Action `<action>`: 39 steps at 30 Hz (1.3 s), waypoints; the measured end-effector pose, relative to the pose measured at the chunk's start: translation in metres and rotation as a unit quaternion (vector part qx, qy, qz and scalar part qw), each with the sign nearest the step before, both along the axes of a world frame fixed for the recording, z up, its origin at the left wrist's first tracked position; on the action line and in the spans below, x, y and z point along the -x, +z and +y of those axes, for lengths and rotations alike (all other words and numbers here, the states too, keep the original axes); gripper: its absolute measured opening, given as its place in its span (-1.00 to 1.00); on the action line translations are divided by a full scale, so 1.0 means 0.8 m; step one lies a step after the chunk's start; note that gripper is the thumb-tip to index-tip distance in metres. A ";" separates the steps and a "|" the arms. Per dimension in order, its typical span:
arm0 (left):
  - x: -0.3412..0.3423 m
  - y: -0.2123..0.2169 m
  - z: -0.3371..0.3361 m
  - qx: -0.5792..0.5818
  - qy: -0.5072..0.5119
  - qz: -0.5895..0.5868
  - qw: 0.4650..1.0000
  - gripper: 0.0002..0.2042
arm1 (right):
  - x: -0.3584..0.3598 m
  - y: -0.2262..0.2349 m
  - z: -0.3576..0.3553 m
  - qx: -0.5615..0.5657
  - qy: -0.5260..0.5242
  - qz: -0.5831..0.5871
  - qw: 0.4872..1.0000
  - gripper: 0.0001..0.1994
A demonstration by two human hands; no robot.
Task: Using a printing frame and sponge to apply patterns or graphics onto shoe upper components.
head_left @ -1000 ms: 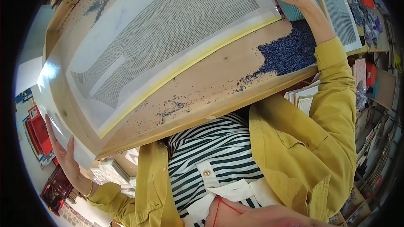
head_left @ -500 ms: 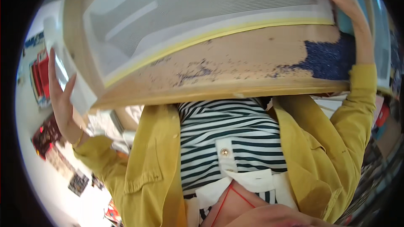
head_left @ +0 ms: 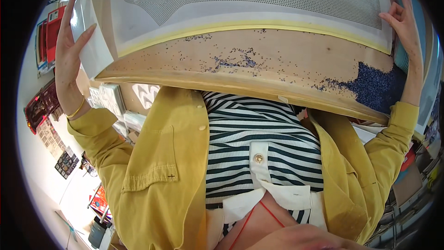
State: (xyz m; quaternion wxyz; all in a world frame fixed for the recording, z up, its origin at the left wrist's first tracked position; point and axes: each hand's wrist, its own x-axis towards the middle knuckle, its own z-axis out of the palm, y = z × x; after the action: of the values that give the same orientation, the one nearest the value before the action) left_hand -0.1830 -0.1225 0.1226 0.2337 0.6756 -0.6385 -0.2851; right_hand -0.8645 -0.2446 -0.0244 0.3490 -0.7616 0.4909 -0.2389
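Note:
A large wooden tray (head_left: 296, 46) with a low rim lies across in front of me. In it is a pale sheet (head_left: 194, 18) covered in tiny dark dots, its near edge bordered by a yellow strip (head_left: 273, 30). Loose dark blue beads (head_left: 377, 83) are heaped in the near right corner, and others are scattered along the near side. My left hand (head_left: 69, 55) rests against the glossy white panel at the tray's left side, fingers straight and thumb apart. At the right side, my right hand (head_left: 404, 25) has thumb and forefinger pinched by the sheet's edge; anything between them is too small to see.
A teal rolled or folded thing (head_left: 401, 55) lies along the tray's right side. The tray's near rim (head_left: 222, 83) is close to my striped shirt. Papers and white packets (head_left: 111, 97) are below it at left. Red frames (head_left: 54, 28) stand farther left.
The tray has swung in view, its left end farther up and its right end lower. My left hand has moved up and my right hand down and rightward, still pinched.

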 end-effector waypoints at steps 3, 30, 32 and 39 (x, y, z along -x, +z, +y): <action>-0.002 -0.006 -0.004 -0.024 -0.006 0.010 1.000 -0.25 | 0.007 -0.002 -0.004 0.003 -0.001 0.003 1.000 -0.09; 0.019 -0.056 -0.013 0.035 -0.064 -0.016 0.997 -0.20 | -0.062 0.020 0.006 0.266 -0.008 0.378 0.886 -0.42; 0.023 -0.058 -0.016 0.031 -0.064 0.011 0.997 -0.21 | -0.063 0.023 0.003 0.155 -0.046 0.394 0.905 -0.44; 0.012 -0.064 -0.008 0.039 -0.056 0.022 0.997 -0.19 | -0.089 0.038 -0.018 0.140 -0.040 0.453 0.879 -0.56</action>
State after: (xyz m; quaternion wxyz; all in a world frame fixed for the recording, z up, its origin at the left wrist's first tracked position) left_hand -0.1928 -0.1285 0.0711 0.2580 0.6226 -0.6805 -0.2874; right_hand -0.7933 -0.2592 0.0058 -0.0319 -0.8073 0.5870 0.0520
